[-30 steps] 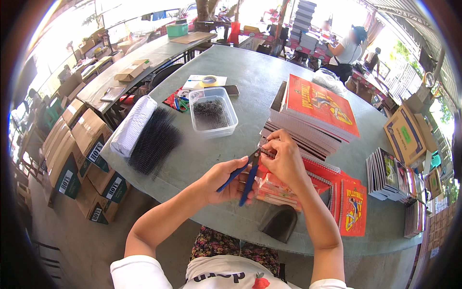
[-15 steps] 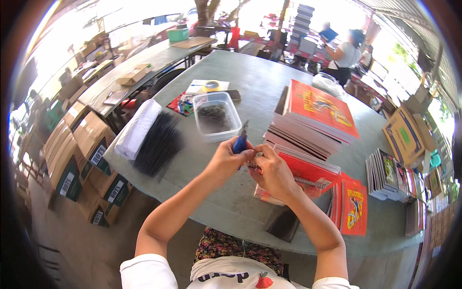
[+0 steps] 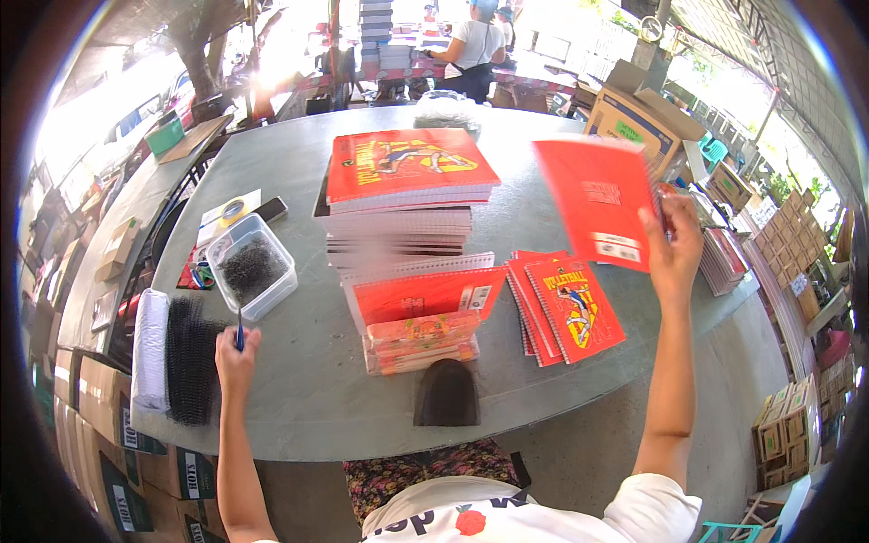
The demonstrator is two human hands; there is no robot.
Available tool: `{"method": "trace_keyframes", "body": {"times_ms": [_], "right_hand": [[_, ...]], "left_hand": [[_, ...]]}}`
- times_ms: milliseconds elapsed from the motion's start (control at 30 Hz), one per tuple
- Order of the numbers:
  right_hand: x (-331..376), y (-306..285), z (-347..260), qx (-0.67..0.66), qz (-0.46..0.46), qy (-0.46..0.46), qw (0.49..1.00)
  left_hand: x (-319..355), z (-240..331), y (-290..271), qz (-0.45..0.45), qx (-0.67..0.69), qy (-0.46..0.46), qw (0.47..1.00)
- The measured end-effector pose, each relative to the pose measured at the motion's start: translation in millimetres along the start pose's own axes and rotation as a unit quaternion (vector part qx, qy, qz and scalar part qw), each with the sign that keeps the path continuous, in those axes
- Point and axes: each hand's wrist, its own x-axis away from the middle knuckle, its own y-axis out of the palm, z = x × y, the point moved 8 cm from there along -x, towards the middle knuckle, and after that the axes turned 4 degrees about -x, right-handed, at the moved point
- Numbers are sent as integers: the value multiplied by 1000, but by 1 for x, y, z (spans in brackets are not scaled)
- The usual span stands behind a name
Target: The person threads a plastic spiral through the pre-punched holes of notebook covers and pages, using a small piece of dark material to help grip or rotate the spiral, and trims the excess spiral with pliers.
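My left hand is closed around small blue-handled pliers, their dark tip pointing up beside the clear plastic tub. Dark, fine wire pieces lie in that tub. Raised at the right, my right hand grips a red spiral notebook by its bound edge; the notebook is slightly blurred. Below it, several red notebooks lie overlapping on the table. A tall notebook stack stands at the centre, with another red notebook propped upright in front.
A clear packet and a black rounded piece lie near the front edge of the table. Black coils rest beside a white roll at left. An open carton stands behind right; a person works beyond.
My hands have parted: the left moved left with the pliers, the right swung out right, now holding up a red notebook. The view has turned to the right.
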Motion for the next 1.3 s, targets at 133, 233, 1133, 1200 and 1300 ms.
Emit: {"method": "trace_keyframes", "body": {"times_ms": [133,233,1133,1200,1300], "right_hand": [[35,-2,51,-97,-113,-22,989],[102,16,167,-161,-287,234,915],[89,224,-156,-86,-190,-258,943],[92,263,-136,-104,-303,-167,932],[97,259,-167,-212,-320,-168,908]], "left_hand": [[45,-21,5,-15,-26,-6,1000],[72,-17,1,-17,-128,42,991],[55,0,-119,218,-109,62,968],[58,15,-133,213,-10,19,977],[55,17,-169,253,338,2,906]]}}
